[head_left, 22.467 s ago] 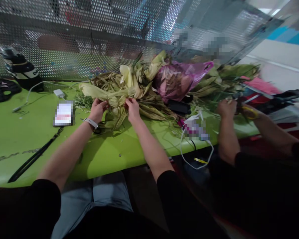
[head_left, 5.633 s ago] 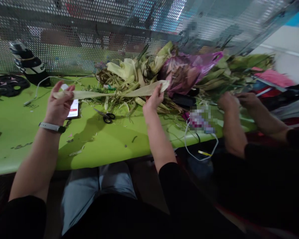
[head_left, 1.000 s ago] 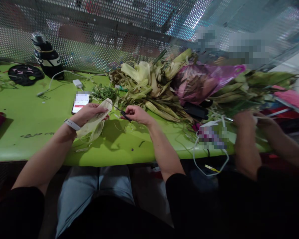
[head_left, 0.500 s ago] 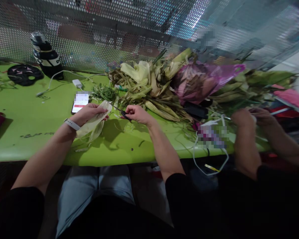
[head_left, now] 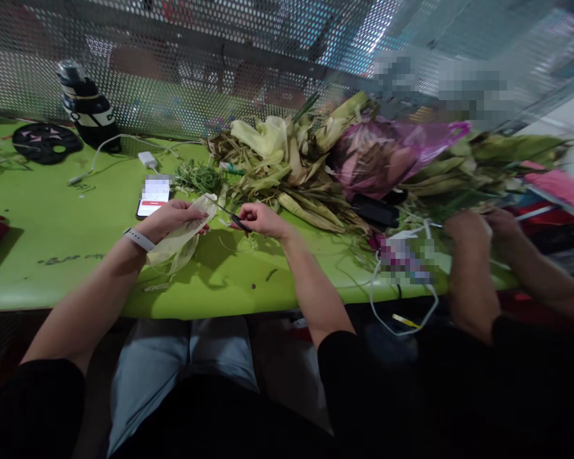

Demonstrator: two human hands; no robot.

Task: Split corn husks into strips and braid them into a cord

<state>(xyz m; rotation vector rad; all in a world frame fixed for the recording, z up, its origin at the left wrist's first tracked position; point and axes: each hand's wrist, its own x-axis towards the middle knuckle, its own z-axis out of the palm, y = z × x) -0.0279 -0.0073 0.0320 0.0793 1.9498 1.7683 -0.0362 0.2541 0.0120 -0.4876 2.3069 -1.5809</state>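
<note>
My left hand (head_left: 168,218) is closed on a pale folded corn husk leaf (head_left: 182,234) held just above the green table (head_left: 52,255). My right hand (head_left: 263,220) grips small black scissors (head_left: 233,217), whose blades point left at the leaf's upper edge. A white band sits on my left wrist. Behind both hands lies a heap of corn husks (head_left: 287,166).
A phone (head_left: 153,196) lies beyond my left hand, with a charger and white cable behind it. A pink plastic bag (head_left: 387,156) sits among the husks. A co-worker's hands (head_left: 478,226) work at the right. A bottle (head_left: 87,105) stands by the perforated metal screen.
Over the last second my hands barely moved; the scissors stay at the leaf's edge. Earlier I held the leaf stretched out between both hands, with the scissors lying on the table.
</note>
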